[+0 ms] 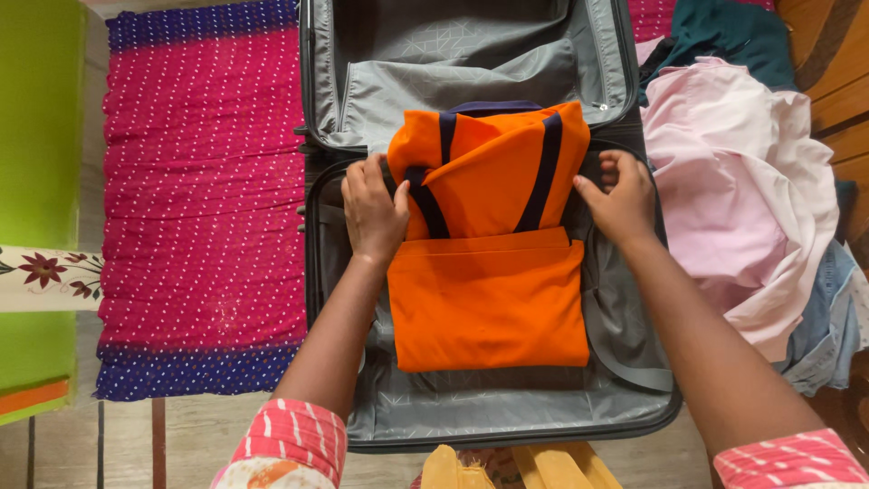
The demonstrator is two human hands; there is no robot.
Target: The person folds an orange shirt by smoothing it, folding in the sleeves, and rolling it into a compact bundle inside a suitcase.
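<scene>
An open dark grey suitcase (pixel 634 407) lies on the floor with its lid propped up at the back. Inside rests a folded orange garment (pixel 489 299) with dark navy stripes on its upper part. My left hand (pixel 373 210) presses on the garment's left edge, fingers curled at the fold. My right hand (pixel 619 197) grips the garment's right edge near the suitcase wall. Both wrists show pink and white striped sleeves.
A magenta dotted cloth with blue borders (pixel 199 199) is spread on the floor to the left. A heap of pink, white, teal and denim clothes (pixel 742 181) lies to the right. A green wall (pixel 36 118) stands far left. Yellow fabric (pixel 520 466) shows at the bottom edge.
</scene>
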